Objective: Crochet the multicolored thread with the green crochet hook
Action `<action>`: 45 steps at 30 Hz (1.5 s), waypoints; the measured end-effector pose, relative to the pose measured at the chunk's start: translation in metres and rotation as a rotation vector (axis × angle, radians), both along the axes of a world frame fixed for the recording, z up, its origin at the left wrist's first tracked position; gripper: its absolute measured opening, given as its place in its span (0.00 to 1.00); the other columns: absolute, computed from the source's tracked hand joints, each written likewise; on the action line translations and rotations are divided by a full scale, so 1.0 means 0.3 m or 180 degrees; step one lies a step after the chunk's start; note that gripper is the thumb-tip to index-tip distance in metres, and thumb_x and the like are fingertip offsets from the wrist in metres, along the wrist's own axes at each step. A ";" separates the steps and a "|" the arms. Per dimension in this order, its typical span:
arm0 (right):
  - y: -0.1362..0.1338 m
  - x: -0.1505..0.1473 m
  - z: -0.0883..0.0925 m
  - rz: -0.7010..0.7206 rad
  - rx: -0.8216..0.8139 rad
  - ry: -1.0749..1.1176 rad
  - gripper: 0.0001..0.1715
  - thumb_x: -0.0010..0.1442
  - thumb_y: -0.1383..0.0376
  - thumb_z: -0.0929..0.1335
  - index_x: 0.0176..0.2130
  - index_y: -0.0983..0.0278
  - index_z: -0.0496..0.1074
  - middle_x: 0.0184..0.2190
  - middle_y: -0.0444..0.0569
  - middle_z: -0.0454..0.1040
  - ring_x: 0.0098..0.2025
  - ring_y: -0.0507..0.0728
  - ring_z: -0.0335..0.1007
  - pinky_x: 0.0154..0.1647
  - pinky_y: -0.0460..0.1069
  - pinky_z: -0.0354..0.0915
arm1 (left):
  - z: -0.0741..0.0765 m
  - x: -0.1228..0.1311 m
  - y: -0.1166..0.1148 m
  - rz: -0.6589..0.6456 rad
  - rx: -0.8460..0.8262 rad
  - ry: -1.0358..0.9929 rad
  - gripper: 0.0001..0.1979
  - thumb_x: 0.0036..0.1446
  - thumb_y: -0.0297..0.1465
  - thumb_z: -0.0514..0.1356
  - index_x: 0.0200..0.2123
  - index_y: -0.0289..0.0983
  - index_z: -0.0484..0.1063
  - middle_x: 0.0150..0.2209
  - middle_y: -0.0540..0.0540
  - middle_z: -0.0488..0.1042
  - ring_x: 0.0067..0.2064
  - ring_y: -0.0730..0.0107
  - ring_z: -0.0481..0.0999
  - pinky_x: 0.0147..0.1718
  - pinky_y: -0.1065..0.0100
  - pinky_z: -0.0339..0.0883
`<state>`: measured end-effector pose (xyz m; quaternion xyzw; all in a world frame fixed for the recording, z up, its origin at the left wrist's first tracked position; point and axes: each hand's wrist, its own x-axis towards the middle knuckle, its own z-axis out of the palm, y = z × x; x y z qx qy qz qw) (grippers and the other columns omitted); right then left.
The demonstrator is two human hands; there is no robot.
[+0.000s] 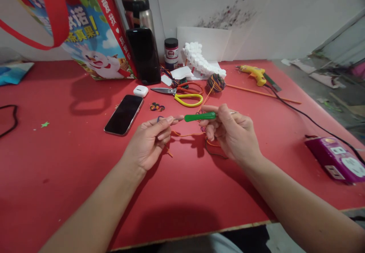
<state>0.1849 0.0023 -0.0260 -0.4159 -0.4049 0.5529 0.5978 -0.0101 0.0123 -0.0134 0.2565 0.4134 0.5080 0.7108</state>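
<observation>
My right hand (235,131) grips a crochet hook with a green handle (199,116). The handle points left toward my other hand, and the thin metal end sticks out past my fingers to the right. My left hand (154,137) is closed, thumb against fingers, on multicoloured yarn (160,119); a dark blue bit shows over the index finger and an orange end hangs below. An orange strand (188,134) runs between the hands. Behind them sits a ball of multicoloured yarn (216,83), its strand leading down behind my right fingers.
Beyond my hands on the red table (176,192) lie scissors (188,94), a phone (124,115), a white earbud case (140,91) and a small crocheted piece (156,107). A glue gun (253,73) and purple box (336,159) are at right; a gift bag (99,51) stands at left.
</observation>
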 end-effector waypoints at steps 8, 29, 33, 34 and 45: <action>-0.012 -0.011 -0.010 0.0616 -0.0070 0.0157 0.14 0.56 0.58 0.80 0.40 0.63 0.84 0.27 0.46 0.83 0.21 0.50 0.74 0.21 0.46 0.71 | 0.010 0.007 -0.015 -0.0191 0.0199 0.0334 0.06 0.51 0.28 0.74 0.27 0.30 0.85 0.41 0.33 0.86 0.22 0.89 0.55 0.20 0.80 0.52; -0.051 0.038 0.023 0.0448 0.0694 -0.0856 0.12 0.70 0.65 0.70 0.45 0.59 0.86 0.27 0.47 0.82 0.25 0.52 0.75 0.27 0.48 0.71 | 0.043 0.004 -0.021 -0.0541 0.0219 -0.0110 0.14 0.66 0.33 0.63 0.37 0.31 0.87 0.43 0.35 0.85 0.21 0.83 0.55 0.19 0.76 0.53; -0.051 0.041 0.025 0.0473 0.0796 -0.1024 0.13 0.70 0.66 0.70 0.45 0.60 0.86 0.25 0.46 0.81 0.25 0.52 0.76 0.27 0.47 0.72 | 0.034 0.003 -0.023 -0.0668 0.0399 0.0029 0.14 0.67 0.34 0.61 0.39 0.32 0.87 0.46 0.36 0.85 0.22 0.83 0.57 0.19 0.76 0.54; -0.050 0.041 0.026 0.0479 0.0799 -0.1010 0.12 0.70 0.66 0.70 0.45 0.60 0.86 0.26 0.47 0.82 0.24 0.52 0.76 0.27 0.47 0.72 | 0.033 0.003 -0.023 -0.0681 0.0446 0.0071 0.14 0.67 0.34 0.61 0.39 0.32 0.87 0.46 0.36 0.84 0.22 0.83 0.57 0.19 0.76 0.54; -0.007 0.041 0.027 0.0878 0.0005 0.0232 0.08 0.61 0.66 0.73 0.36 0.64 0.87 0.23 0.49 0.83 0.16 0.51 0.72 0.17 0.45 0.66 | 0.046 -0.007 -0.032 -0.1016 0.0348 -0.0025 0.10 0.60 0.28 0.66 0.40 0.29 0.87 0.21 0.49 0.69 0.21 0.82 0.56 0.21 0.76 0.49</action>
